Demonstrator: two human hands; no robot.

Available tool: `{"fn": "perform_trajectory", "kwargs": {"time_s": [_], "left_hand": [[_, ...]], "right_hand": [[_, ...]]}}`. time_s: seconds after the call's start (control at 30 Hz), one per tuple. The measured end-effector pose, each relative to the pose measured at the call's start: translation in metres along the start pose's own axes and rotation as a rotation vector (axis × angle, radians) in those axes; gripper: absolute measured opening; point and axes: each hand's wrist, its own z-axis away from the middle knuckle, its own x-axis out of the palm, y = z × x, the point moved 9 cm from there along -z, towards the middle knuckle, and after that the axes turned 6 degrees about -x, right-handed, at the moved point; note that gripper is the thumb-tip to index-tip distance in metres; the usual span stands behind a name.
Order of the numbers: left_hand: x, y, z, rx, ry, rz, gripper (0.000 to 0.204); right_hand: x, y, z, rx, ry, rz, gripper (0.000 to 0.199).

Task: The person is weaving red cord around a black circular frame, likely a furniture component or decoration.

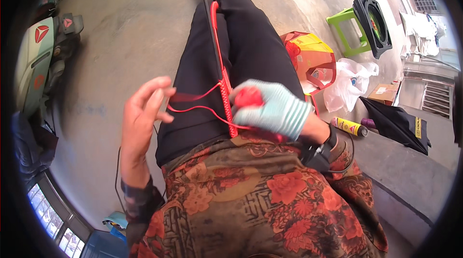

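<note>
Across my lap, from waist to feet, runs a long dark strip (210, 24) with red woven wrapping (225, 99) along its near part. My right hand (277, 108), in a pale blue-green striped glove, is closed round a red bundle of cord (249, 97) right beside the wrapping. My bare left hand (144, 111) is raised to the left of the strip, its fingers apart. A thin red cord (205, 107) loops from the wrapping to the left fingertips, partly blurred. Whether it hooks over a finger is hard to see.
To the right stand a red and yellow bag (316, 60), a white plastic bag (349, 82) and a green stool (345, 29) with a black item on it. A yellow can (349, 126) and a black cloth bag (398, 125) lie nearer. A pale green vehicle (38, 60) is at left.
</note>
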Motion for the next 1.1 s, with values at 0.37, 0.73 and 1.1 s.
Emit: {"fn": "perform_trajectory", "kwargs": {"time_s": [0.37, 0.73, 1.1], "left_hand": [[0.086, -0.028, -0.02, -0.293, -0.396, 0.53, 0.023], [0.075, -0.036, -0.01, -0.319, -0.305, 0.399, 0.021], [0.042, 0.001, 0.065, -0.319, -0.762, 0.037, 0.019]], "right_hand": [[0.036, -0.019, -0.004, -0.081, -0.3, 0.432, 0.042], [0.024, -0.021, -0.011, 0.031, -0.318, 0.282, 0.037], [-0.172, 0.034, 0.016, -0.341, 0.518, -1.446, 0.019]]}}
